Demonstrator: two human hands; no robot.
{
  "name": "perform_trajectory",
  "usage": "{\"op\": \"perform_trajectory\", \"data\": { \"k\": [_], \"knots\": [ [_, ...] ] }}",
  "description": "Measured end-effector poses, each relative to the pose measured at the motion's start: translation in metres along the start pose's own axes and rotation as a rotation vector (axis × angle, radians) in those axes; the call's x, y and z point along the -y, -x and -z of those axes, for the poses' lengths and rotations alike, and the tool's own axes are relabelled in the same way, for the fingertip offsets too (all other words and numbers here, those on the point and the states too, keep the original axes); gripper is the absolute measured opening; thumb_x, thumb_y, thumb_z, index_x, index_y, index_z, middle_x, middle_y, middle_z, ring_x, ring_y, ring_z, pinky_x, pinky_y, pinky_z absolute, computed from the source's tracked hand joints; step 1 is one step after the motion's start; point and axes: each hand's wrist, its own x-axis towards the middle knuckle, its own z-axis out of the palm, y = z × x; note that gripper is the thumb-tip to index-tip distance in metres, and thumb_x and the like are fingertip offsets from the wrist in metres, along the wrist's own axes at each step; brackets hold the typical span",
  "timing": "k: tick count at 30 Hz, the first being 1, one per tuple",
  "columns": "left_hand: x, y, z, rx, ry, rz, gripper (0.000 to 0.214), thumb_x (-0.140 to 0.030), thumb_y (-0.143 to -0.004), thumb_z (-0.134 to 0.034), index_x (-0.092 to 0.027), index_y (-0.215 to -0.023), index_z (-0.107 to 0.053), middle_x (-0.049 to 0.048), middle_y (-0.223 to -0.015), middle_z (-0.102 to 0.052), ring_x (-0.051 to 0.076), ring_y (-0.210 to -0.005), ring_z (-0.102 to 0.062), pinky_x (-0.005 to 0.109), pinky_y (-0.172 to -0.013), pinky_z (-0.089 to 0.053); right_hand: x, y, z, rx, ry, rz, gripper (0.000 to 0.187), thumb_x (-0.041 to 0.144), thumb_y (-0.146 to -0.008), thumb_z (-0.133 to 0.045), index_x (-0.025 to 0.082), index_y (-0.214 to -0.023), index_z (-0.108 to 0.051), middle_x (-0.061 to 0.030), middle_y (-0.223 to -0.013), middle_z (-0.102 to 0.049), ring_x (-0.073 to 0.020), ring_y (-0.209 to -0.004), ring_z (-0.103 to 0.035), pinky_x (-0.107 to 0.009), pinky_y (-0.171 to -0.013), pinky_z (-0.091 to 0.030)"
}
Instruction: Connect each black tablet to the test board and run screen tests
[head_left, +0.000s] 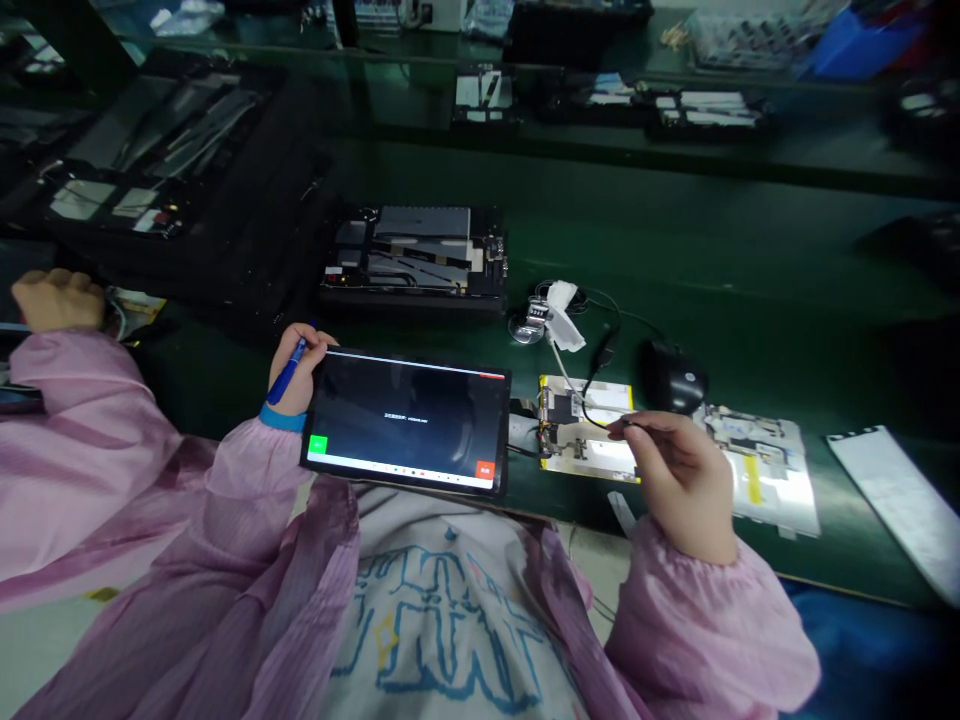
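My left hand is closed round a blue pen, its fingertips at the upper left corner of a display panel. The lit panel shows a dark screen with a green square at lower left and a red one at lower right. Short cables run from its right side to a circuit board lying on a silver battery pack with yellow edges. Above that pack, my right hand pinches the end of a thin black cable; the fingers hide its tip.
A black mouse and a USB hub with white tape lie behind the pack. Another board assembly and a white strip are at right. Stacked device housings stand behind the panel. A co-worker's hand is at far left.
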Motion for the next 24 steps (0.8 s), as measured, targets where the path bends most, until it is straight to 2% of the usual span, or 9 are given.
{"op": "perform_trajectory", "data": {
  "k": [6,12,17,24],
  "knots": [
    [0.001,0.0,0.0,-0.002,0.017,0.002,0.033,-0.033,-0.072,-0.075,-0.019,-0.079,-0.046,0.0001,-0.073,-0.064,0.015,-0.067,-0.057,0.03,-0.067,-0.04,0.001,-0.003,-0.005,0.128,0.131,0.109,0.02,0.042,-0.085,-0.062,0.024,-0.084,-0.07,-0.005,-0.085,-0.074,-0.021,-0.074,-0.069,-0.033,-0.064,-0.053],
    [0.002,-0.001,0.0,0.001,0.02,-0.008,0.032,-0.031,-0.072,-0.074,-0.019,-0.08,-0.045,0.0012,-0.074,-0.064,0.015,-0.067,-0.056,0.031,-0.066,-0.038,0.001,-0.004,-0.005,0.057,0.201,0.095,0.024,0.046,-0.082,-0.065,0.023,-0.081,-0.072,-0.0043,-0.079,-0.075,-0.0198,-0.065,-0.069,-0.031,-0.057,-0.053],
    [0.002,-0.001,0.001,0.015,-0.006,-0.007,0.034,-0.033,-0.074,-0.074,-0.019,-0.081,-0.044,0.0013,-0.075,-0.064,0.015,-0.069,-0.056,0.032,-0.069,-0.039,0.005,-0.003,-0.009,0.017,0.142,0.049,0.023,0.045,-0.081,-0.066,0.023,-0.083,-0.07,-0.0044,-0.078,-0.073,-0.0174,-0.061,-0.065,-0.03,-0.055,-0.052],
    [0.0,0.0,0.0,-0.001,-0.005,-0.001,0.034,-0.034,-0.073,-0.075,-0.019,-0.079,-0.046,0.001,-0.075,-0.064,0.016,-0.07,-0.056,0.032,-0.07,-0.039,0.01,-0.003,-0.021,0.116,-0.108,-0.024,0.02,0.039,-0.081,-0.067,0.022,-0.093,-0.067,-0.0038,-0.08,-0.071,-0.0161,-0.061,-0.066,-0.028,-0.052,-0.054]
  ]
}}
